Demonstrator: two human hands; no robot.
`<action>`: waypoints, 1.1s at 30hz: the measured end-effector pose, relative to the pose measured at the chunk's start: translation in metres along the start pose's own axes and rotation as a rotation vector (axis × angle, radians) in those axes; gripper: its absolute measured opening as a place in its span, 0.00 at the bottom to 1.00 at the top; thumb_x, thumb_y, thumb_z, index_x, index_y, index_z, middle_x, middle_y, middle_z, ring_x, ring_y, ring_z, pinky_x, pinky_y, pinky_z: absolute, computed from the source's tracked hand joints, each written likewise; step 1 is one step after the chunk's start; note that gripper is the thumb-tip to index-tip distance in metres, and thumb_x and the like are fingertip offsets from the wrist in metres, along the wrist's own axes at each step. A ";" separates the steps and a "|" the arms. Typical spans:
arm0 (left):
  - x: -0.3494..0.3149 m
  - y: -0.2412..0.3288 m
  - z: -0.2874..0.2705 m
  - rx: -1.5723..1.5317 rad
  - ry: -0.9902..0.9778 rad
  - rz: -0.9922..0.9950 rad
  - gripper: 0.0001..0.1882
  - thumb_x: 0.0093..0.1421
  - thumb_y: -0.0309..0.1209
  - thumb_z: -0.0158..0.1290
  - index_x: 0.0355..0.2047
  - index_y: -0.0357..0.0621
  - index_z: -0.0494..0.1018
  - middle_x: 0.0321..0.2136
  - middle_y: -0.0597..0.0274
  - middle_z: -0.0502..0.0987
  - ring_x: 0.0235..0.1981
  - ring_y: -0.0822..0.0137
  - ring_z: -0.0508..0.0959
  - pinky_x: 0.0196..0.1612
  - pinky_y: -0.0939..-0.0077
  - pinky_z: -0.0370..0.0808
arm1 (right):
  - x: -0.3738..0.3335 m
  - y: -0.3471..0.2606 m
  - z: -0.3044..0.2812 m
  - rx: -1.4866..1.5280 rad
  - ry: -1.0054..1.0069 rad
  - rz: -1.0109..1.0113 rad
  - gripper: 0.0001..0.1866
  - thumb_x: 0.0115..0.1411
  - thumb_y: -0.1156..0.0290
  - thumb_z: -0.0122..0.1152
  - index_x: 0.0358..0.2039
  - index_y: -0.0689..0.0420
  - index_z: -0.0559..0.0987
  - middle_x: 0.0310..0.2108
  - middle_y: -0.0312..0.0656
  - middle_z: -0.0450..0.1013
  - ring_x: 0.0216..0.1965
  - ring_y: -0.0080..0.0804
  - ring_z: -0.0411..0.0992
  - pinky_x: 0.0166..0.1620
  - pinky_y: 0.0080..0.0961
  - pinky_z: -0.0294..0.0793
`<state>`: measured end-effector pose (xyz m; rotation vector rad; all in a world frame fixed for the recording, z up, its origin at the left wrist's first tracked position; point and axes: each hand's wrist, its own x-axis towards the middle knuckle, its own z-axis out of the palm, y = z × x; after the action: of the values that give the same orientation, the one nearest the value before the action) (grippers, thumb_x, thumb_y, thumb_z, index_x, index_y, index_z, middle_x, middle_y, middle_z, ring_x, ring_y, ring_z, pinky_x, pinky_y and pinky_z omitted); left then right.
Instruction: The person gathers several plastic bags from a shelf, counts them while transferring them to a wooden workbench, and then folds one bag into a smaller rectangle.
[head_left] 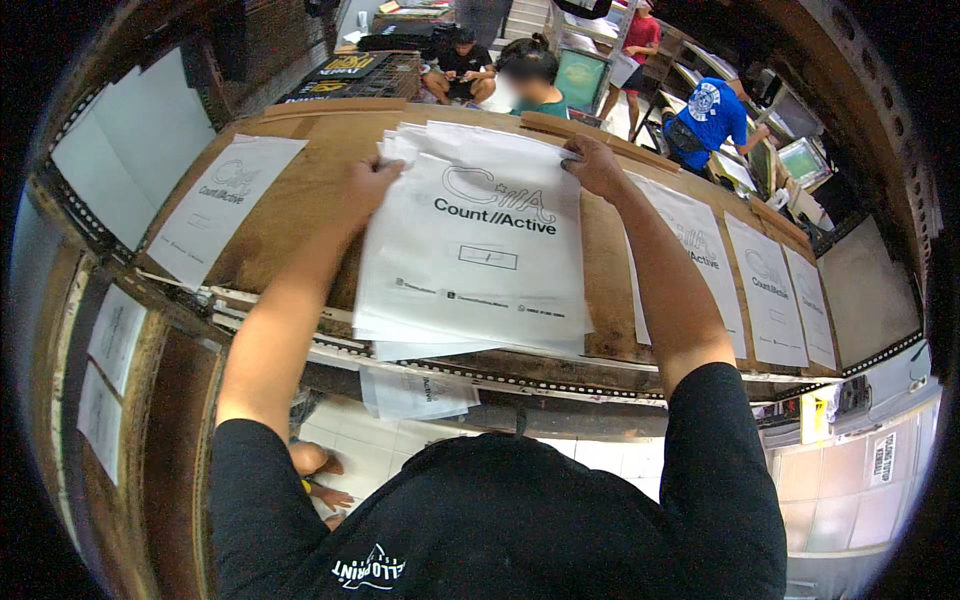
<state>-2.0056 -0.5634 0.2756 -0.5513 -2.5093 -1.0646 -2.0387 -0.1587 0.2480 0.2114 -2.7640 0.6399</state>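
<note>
A loose stack of thin white printed sheets (420, 265), plastic-looking with black lettering, lies in front of me on a long brown wooden board. My left hand (376, 182) pinches its far left corner. At the far right corner, my right hand (596, 166) grips the stack between thumb and fingers. The sheets are fanned unevenly, and their near edges reach the board's front edge. Just past my right forearm lies another printed sheet (690, 260), partly hidden by that arm. Whether the sheets are single or bag-like I cannot tell.
More printed sheets lie flat on the wooden board (330, 255): one sheet (225, 205) at the left, several at the right. Below the front edge hang or lie further sheets (415, 393). Perforated metal rails frame the board. Several people work beyond it, near screen frames (803, 162).
</note>
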 end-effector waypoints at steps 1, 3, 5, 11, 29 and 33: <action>-0.001 -0.009 -0.011 0.033 0.000 -0.006 0.23 0.56 0.48 0.60 0.38 0.37 0.81 0.29 0.50 0.83 0.31 0.58 0.82 0.38 0.62 0.76 | 0.000 -0.005 -0.005 0.031 0.016 -0.043 0.17 0.53 0.72 0.67 0.44 0.62 0.79 0.42 0.50 0.78 0.44 0.41 0.77 0.49 0.34 0.74; 0.015 -0.045 -0.017 0.059 -0.016 -0.027 0.24 0.57 0.48 0.60 0.40 0.37 0.80 0.31 0.50 0.83 0.31 0.58 0.81 0.39 0.63 0.76 | 0.005 0.025 -0.011 -0.050 -0.056 -0.053 0.19 0.55 0.76 0.65 0.49 0.60 0.79 0.45 0.47 0.78 0.47 0.36 0.76 0.52 0.31 0.73; 0.026 -0.115 -0.035 0.087 -0.026 -0.144 0.24 0.58 0.46 0.60 0.42 0.36 0.80 0.32 0.50 0.83 0.31 0.61 0.81 0.40 0.67 0.76 | 0.010 0.013 -0.016 -0.045 -0.138 -0.101 0.20 0.55 0.77 0.64 0.51 0.59 0.78 0.47 0.46 0.78 0.49 0.35 0.75 0.54 0.30 0.73; 0.016 -0.175 -0.097 0.348 0.076 -0.026 0.19 0.59 0.42 0.60 0.27 0.37 0.74 0.19 0.65 0.71 0.22 0.75 0.67 0.27 0.73 0.65 | 0.013 0.040 -0.026 -0.073 -0.140 -0.155 0.20 0.53 0.73 0.64 0.48 0.61 0.78 0.47 0.51 0.77 0.50 0.46 0.74 0.56 0.37 0.71; 0.015 -0.190 -0.097 0.473 0.215 -0.070 0.22 0.58 0.46 0.59 0.36 0.36 0.74 0.31 0.45 0.78 0.34 0.52 0.77 0.39 0.61 0.72 | 0.001 0.000 -0.029 -0.421 0.024 -0.089 0.33 0.55 0.54 0.67 0.58 0.55 0.70 0.57 0.52 0.68 0.59 0.55 0.64 0.60 0.49 0.63; 0.009 -0.174 -0.107 0.320 0.306 -0.037 0.20 0.61 0.46 0.58 0.37 0.39 0.74 0.26 0.54 0.76 0.28 0.65 0.74 0.34 0.69 0.70 | 0.032 -0.087 0.013 -0.056 -0.005 -0.417 0.37 0.56 0.48 0.66 0.59 0.59 0.68 0.59 0.55 0.66 0.62 0.56 0.62 0.62 0.50 0.61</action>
<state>-2.0784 -0.7515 0.2452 -0.2312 -2.3550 -0.6773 -2.0540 -0.2443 0.2823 0.7510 -2.6165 0.4494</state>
